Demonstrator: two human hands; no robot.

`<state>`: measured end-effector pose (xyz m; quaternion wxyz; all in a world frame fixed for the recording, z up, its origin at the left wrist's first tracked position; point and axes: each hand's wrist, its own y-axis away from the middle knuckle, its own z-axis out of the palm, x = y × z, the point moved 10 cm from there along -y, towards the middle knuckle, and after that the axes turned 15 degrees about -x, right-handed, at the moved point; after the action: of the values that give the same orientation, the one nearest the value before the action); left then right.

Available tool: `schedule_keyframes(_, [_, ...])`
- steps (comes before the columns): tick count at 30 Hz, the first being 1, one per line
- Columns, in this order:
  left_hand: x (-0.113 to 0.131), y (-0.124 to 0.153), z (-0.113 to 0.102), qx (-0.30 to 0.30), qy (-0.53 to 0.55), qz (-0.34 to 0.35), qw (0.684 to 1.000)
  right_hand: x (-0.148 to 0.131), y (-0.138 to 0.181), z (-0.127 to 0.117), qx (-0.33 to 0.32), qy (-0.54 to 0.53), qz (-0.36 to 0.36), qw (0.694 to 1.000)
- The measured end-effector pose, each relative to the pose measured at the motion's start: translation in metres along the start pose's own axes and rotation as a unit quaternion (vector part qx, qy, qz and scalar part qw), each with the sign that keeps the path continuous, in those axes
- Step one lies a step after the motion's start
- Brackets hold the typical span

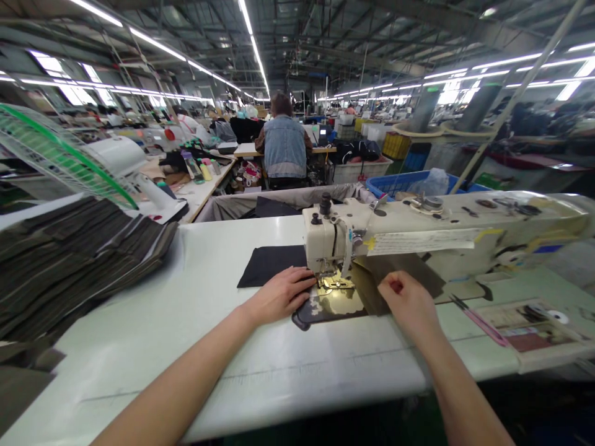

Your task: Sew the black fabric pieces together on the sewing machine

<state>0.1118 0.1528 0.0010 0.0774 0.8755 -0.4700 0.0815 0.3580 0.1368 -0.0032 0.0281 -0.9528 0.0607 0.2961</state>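
My left hand lies flat by the needle area of a sewing machine, fingers stretched out and slightly apart. Its fingertips reach the near edge of a black fabric piece and the metal bed plate. To the right of the needle, a brown fabric piece runs under the machine arm. My right hand is curled, thumb and forefinger pinched at that fabric. Lamp light falls on the needle plate.
Stacked dark fabric pieces fill the table's left side, beside a fan. Pink-handled tweezers and a parts tray lie right. Beyond the table are a cloth-lined bin, a blue basket and a seated person.
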Motion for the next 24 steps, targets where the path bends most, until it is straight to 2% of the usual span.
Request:
schedule_keyframes(4, [-0.002, 0.001, -0.002, 0.001, 0.003, -0.012, 1.0, -0.001, 0.009, -0.022, 0.042, -0.043, 0.006, 0.998])
schedule_keyframes(8, [-0.011, -0.003, -0.001, -0.006, -0.003, -0.016, 1.0, -0.006, 0.028, -0.03, 0.018, -0.022, 0.033, 0.999])
schedule_keyframes(12, [-0.029, -0.009, -0.006, 0.004, -0.013, -0.09, 0.996, -0.013, 0.061, -0.014, -0.028, 0.016, 0.024, 0.999])
schedule_keyframes(14, [-0.026, -0.004, -0.013, 0.032, -0.016, -0.144, 0.989, -0.02, 0.08, 0.003, -0.045, 0.024, -0.008, 0.999])
schedule_keyframes(16, [-0.005, 0.004, -0.014, 0.045, -0.014, -0.159, 0.986, -0.03, 0.098, 0.025, -0.068, 0.018, -0.045, 0.996])
schedule_keyframes(17, [0.013, 0.008, -0.01, 0.038, -0.009, -0.139, 0.99, -0.036, 0.106, 0.038, -0.084, 0.009, -0.061, 0.995])
schedule_keyframes(19, [0.073, 0.013, 0.008, -0.016, 0.017, 0.042, 0.999, -0.051, 0.12, 0.063, -0.138, -0.02, -0.101, 0.985])
schedule_keyframes(21, [0.108, 0.026, 0.022, -0.047, 0.046, 0.134, 0.989, -0.069, 0.132, 0.078, -0.191, -0.053, -0.144, 0.969])
schedule_keyframes(22, [0.117, 0.032, 0.028, -0.055, 0.053, 0.158, 0.985, -0.077, 0.136, 0.08, -0.209, -0.069, -0.171, 0.96])
schedule_keyframes(24, [0.12, 0.042, 0.034, -0.05, 0.048, 0.16, 0.985, -0.092, 0.143, 0.07, -0.219, -0.088, -0.245, 0.94])
